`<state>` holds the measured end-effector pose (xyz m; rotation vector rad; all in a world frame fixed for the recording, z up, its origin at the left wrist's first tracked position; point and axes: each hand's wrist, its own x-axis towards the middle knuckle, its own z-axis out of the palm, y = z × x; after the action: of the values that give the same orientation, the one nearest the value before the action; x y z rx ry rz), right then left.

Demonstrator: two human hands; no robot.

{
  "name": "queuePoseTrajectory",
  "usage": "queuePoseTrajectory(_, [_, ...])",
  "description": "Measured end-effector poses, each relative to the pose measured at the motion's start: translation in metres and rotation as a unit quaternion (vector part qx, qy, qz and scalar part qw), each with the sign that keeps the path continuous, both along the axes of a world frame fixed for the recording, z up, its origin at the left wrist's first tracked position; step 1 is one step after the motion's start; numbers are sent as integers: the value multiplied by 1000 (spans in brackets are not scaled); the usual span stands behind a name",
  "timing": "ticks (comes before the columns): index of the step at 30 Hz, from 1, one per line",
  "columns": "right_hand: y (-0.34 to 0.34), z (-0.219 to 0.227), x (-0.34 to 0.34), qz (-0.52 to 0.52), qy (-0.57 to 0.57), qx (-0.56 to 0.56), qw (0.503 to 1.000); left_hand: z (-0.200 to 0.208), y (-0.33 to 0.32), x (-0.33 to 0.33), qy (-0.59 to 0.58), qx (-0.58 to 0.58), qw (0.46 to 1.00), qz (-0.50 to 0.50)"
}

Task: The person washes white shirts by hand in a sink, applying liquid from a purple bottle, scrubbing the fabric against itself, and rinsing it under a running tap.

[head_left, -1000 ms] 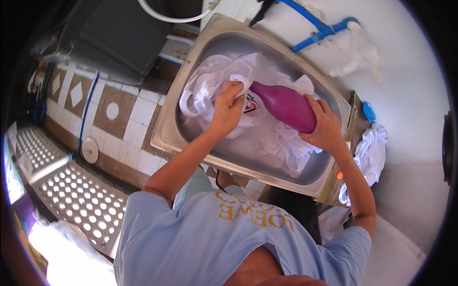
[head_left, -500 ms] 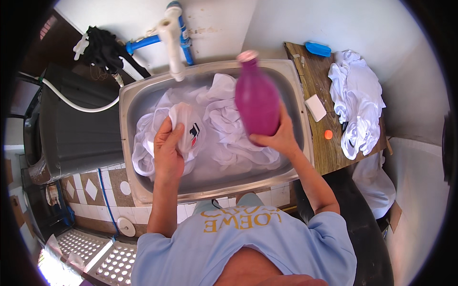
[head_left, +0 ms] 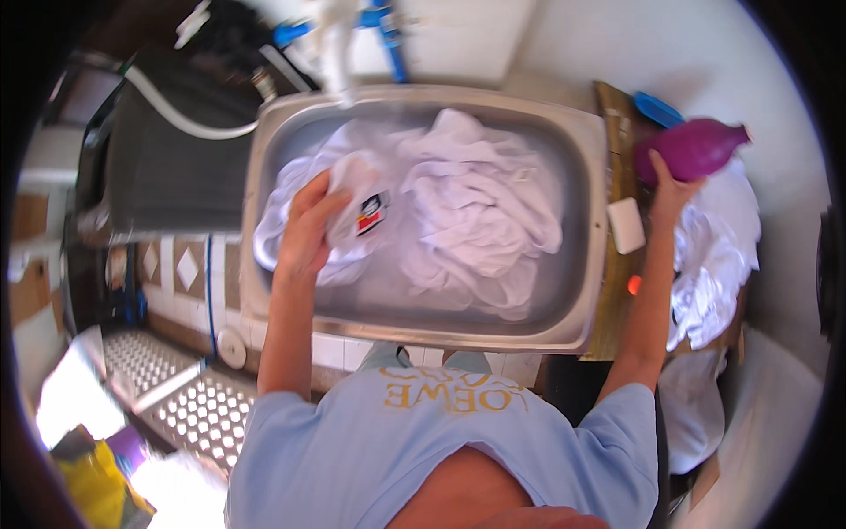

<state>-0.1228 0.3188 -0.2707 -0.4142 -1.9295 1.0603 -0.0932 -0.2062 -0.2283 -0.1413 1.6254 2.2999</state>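
A purple bottle (head_left: pixel 692 152) lies tilted in my right hand (head_left: pixel 671 183), its open neck pointing right, above the far part of the wooden table. Whether it touches the tabletop I cannot tell. My left hand (head_left: pixel 308 225) pinches a white garment (head_left: pixel 359 207) with a dark and red printed patch, lifted over the left side of the metal sink (head_left: pixel 423 333). More wet white clothes (head_left: pixel 480 203) lie heaped in the cloudy water to its right. An orange cap (head_left: pixel 634 284) rests on the table beside my right forearm.
On the wooden table (head_left: pixel 610 304) are a white rectangular block (head_left: pixel 627 226), a blue tray-like item (head_left: pixel 657 109) and a pile of white cloth (head_left: pixel 716 256). A white tap (head_left: pixel 336 62) hangs over the sink's back edge. Left of the sink stands a dark grey appliance (head_left: pixel 181 172).
My right hand has carried the purple bottle from above the sink rightward to the table, tipping it sideways. The left hand still holds the garment. My view has shifted.
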Motion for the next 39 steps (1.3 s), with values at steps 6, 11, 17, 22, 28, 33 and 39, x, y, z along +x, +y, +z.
queuePoseTrajectory(6, [-95,45,30,-60,51,-25,997,-3,-21,-2,-55,96,994,-22])
queuePoseTrajectory(11, [-272,48,51,330,-10,-121,936,-2,-35,12,-87,138,986,-20])
queuePoseTrajectory(17, [-391,40,41,461,-8,10,887,-4,-55,20,-99,160,982,-22])
queuePoseTrajectory(22, [-413,30,42,444,-23,-1,895,-11,-64,26,-90,171,981,-13])
queuePoseTrajectory(28, [-384,20,38,458,-119,-259,842,-13,-61,20,-80,139,986,-40])
queuePoseTrajectory(33, [-240,29,-2,240,-74,-65,966,-13,-63,21,-61,111,992,-19])
queuePoseTrajectory(39, [-45,33,-60,7,-198,338,920,-13,-49,24,-59,73,995,25])
